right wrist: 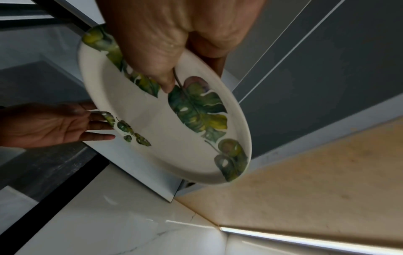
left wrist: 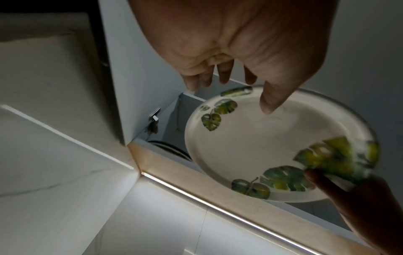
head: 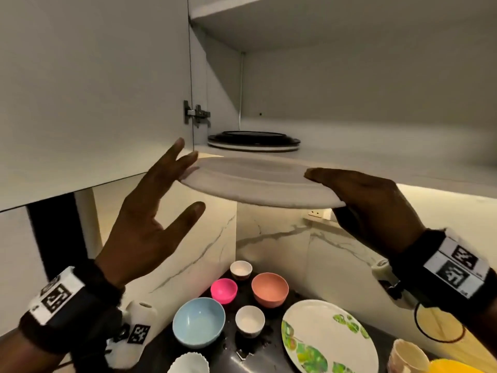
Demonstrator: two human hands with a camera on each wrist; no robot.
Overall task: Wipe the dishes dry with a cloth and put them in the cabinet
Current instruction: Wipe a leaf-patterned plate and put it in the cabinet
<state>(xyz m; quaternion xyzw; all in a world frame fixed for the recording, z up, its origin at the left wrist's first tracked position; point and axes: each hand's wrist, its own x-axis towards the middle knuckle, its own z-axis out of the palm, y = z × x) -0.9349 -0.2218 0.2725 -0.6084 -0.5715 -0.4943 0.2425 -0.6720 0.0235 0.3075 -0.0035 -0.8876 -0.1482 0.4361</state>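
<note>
Grips the leafy plate (head: 258, 181) at its right rim with the right hand (head: 376, 203), thumb on top, fingers curled beneath. Touches the left rim with the left hand (head: 150, 211), fingers straight and spread apart, only the tips on the plate. Holds the plate nearly level just in front of the cabinet (head: 363, 92), at the open lower shelf's front edge. Inside the cabinet, far left: a stack of plates (head: 252, 142), dark over white. Well below the cabinet: a blue bowl (head: 198, 321), a pink bowl (head: 223, 289), a second leafy plate (head: 325, 337).
</note>
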